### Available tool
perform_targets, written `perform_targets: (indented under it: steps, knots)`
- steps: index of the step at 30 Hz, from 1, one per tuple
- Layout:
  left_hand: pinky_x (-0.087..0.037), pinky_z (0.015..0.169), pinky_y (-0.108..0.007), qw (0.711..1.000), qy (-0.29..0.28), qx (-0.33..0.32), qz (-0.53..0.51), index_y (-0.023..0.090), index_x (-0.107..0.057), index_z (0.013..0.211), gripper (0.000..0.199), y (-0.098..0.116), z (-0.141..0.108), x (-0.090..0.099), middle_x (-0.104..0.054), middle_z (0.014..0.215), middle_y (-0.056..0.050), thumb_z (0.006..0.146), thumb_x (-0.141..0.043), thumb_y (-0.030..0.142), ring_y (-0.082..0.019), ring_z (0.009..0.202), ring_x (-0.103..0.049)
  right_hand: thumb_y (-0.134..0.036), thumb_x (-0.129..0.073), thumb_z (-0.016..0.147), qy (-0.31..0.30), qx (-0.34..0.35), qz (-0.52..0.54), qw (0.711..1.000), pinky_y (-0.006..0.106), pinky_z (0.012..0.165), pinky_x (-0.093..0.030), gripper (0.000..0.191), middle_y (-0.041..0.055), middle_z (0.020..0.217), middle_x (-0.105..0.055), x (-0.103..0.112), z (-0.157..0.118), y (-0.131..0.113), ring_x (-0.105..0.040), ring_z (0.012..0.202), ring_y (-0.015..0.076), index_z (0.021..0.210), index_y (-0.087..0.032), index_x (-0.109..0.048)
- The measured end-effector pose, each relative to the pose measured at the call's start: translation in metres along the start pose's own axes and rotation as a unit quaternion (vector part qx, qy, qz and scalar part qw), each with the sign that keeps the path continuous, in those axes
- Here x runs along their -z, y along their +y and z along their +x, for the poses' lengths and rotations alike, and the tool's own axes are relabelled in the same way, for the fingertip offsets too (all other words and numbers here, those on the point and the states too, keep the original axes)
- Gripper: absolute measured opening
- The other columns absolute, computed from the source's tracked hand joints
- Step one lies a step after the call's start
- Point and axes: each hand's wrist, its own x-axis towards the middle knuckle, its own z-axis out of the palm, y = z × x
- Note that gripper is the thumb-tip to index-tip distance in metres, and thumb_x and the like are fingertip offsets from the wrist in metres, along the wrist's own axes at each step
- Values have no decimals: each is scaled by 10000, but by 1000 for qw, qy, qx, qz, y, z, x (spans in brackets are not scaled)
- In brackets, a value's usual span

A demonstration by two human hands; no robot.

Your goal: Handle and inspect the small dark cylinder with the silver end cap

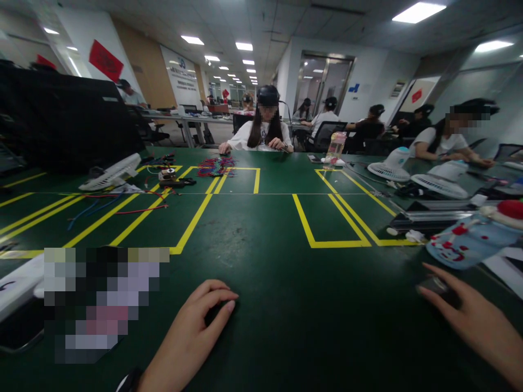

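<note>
My left hand [200, 321] rests palm down on the green tabletop [269, 283], its fingers loosely bent. A dark gap shows between thumb and forefinger, and I see nothing held there. At the right edge, my right hand [469, 310] has its thumb and forefinger around a small dark object [439, 287] with a greyish top, whose kind I cannot make out. Just beyond that hand stands a light blue container [461, 239] with red and white figures and a red top.
Yellow tape lines [341, 244] mark the table. A tangle of coloured wires [216, 166] lies at the far side, with a white fan [114, 173] at left and more fans [439, 182] at right. A pink bottle [335, 148] stands far right. A person [261, 130] sits opposite.
</note>
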Motion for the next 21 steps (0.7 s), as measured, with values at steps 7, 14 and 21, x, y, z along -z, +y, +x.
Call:
perform_targets:
  steps: [7,14,21]
  knots:
    - [-499,886,-375,1000,-7,4,4,266,-673,1016,204,-1,3,-2,-587,1073,-43,914,-509,330,-226,1009,-584,-387,-427,930,-74,229,139,961,367,984,-439,441,65,1310,-449,-4,-42,-135,-489,1153,189,1353,-275,-376]
    - [-486,893,-380,999,7,1,33,259,-661,1023,193,13,0,-2,-613,1057,-43,916,-505,298,-226,1000,-588,-159,-494,866,-230,397,240,856,335,998,-420,606,19,1264,-462,-29,-80,-267,-473,1116,152,1406,-337,-283]
    - [-448,807,-423,989,-7,-111,102,334,-641,1088,242,71,18,-16,-634,1076,-24,887,-561,226,-243,957,-575,-223,-680,773,-253,267,373,852,309,981,-415,803,0,1159,-533,-59,-78,-254,-518,1047,121,1388,-294,-168]
